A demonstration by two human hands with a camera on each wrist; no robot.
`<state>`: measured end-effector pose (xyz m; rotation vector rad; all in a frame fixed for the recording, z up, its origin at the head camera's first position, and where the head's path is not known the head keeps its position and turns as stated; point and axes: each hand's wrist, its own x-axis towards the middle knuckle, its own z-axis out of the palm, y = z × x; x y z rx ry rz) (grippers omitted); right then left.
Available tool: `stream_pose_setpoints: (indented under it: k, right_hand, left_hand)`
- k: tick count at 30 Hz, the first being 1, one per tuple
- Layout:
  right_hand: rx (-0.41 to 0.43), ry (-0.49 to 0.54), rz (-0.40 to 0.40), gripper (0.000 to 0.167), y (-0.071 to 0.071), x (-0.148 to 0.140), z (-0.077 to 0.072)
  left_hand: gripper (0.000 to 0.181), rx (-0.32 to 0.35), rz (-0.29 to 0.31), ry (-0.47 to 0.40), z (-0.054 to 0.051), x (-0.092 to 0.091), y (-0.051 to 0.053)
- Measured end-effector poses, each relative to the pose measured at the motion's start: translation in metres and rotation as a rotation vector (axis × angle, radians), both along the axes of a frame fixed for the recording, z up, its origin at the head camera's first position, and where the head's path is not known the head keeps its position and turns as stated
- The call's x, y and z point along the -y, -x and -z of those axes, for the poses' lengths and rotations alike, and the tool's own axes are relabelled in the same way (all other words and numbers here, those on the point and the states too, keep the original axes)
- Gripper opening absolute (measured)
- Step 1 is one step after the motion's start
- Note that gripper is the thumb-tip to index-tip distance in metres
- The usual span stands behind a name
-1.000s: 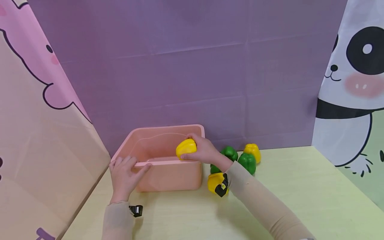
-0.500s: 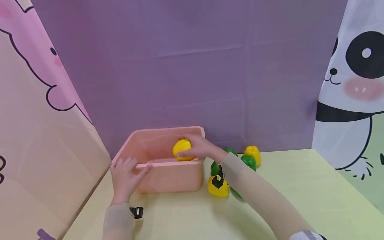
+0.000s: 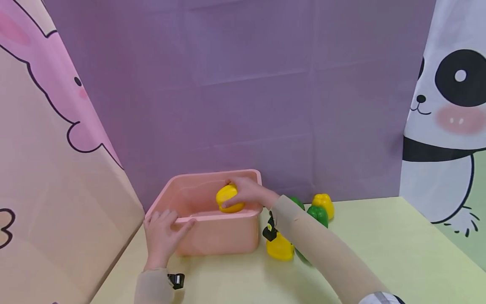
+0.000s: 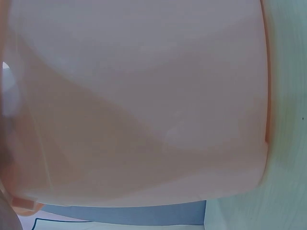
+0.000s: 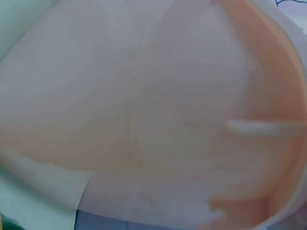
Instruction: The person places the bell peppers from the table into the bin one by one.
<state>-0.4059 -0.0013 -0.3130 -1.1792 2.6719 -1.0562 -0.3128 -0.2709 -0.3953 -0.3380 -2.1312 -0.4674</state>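
A pink plastic bin (image 3: pixel 218 237) stands against the back wall, left of centre. My left hand (image 3: pixel 161 238) grips its front left corner, fingers over the rim and thumb along the front. Inside the bin's opening, toward its right end, my right hand (image 3: pixel 247 192) holds a yellow bell pepper (image 3: pixel 227 197) from above and the right. Whether that pepper touches the bin floor I cannot tell. Close-up bin wall (image 4: pixel 144 105) fills most of the left wrist view. The right wrist view is likewise taken up by the bin's outside (image 5: pixel 120 96), and the pepper is hidden there.
Right of the bin, partly behind the right sleeve (image 3: pixel 315 236), lie more bell peppers: a yellow one (image 3: pixel 280 249) in front, a green one (image 3: pixel 318 214) and another yellow one (image 3: pixel 324 204) farther back. A purple backdrop (image 3: pixel 235 97) closes the rear; printed panels flank the table (image 3: pixel 360 240).
My right hand has carried the yellow bell pepper left and down, from over the front rim into the bin's opening. The left hand keeps its place on the corner. The head view has tilted slightly up.
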Motion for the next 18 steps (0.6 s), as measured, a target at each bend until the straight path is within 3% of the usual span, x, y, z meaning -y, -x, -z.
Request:
stream_pose_setpoints:
  k: [3,8,13,18]
  right_hand:
    - [0.02,-0.02,0.003,0.055,0.0,0.006,-0.001]
    - [0.11,0.037,0.013,0.051,-0.002,0.018,0.003]
    - [0.12,0.082,0.002,0.049,-0.003,0.031,0.009]
    - [0.157,0.028,-0.028,0.043,-0.006,0.036,0.01]
  left_hand:
    - [0.04,-0.01,0.001,0.0,0.0,0.0,0.001]
    - [0.042,-0.027,0.007,-0.002,0.001,0.002,0.001]
    - [0.042,-0.016,-0.003,0.006,0.003,0.002,0.001]
    - [0.042,-0.024,-0.011,0.013,0.003,0.003,0.002]
